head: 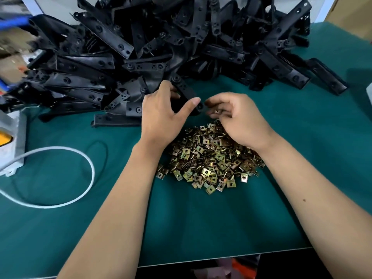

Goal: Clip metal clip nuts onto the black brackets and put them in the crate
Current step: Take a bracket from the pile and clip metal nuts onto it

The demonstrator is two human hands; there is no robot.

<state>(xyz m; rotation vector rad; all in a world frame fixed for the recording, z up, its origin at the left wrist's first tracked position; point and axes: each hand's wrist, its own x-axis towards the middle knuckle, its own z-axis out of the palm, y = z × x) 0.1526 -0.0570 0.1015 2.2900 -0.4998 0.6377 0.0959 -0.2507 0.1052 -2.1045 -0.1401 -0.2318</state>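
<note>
Table (201, 222) w/ green mat, near edge at 6 o'clock. Nothing of the task on the near strip; both forearms cross it.

Clip nut heap (209, 158) just past centre of view, brass-coloured squares, loose, mixed orientations. Right wrist lies over its 2 o'clock side.

Right hand (239, 121): fingers curled down, grip pinching one clip nut (217, 111) between thumb and fingertips. Nut's open mouth not resolvable; hole face partly visible.

Left hand (161, 115) at 10 o'clock of the heap: grip closed on a bracket (188, 93), thumb along the near face, fingers behind. Bracket's long axis runs approx 11 to 5 o'clock; the 5 o'clock end points at the right hand, apart from the nut by a small gap. Far end touches or overlaps the bracket pile, can't tell which.

Step in hand (judgement): nut picked, not yet on. To do well: turn nut so the open mouth faces the bracket end, slide along the long axis till nut hole sits over bracket hole; left thumb braces against the push. Keep bracket end clear of heap so no stray nut catches. Risk: nut cocked sideways, or on one leg only.

Bracket pile (181, 37) fills 10 to 2 o'clock, far side, tangled.

White cable (88, 158) loops at 9 o'clock to a grey box (14, 137). Crate not in view.
</note>
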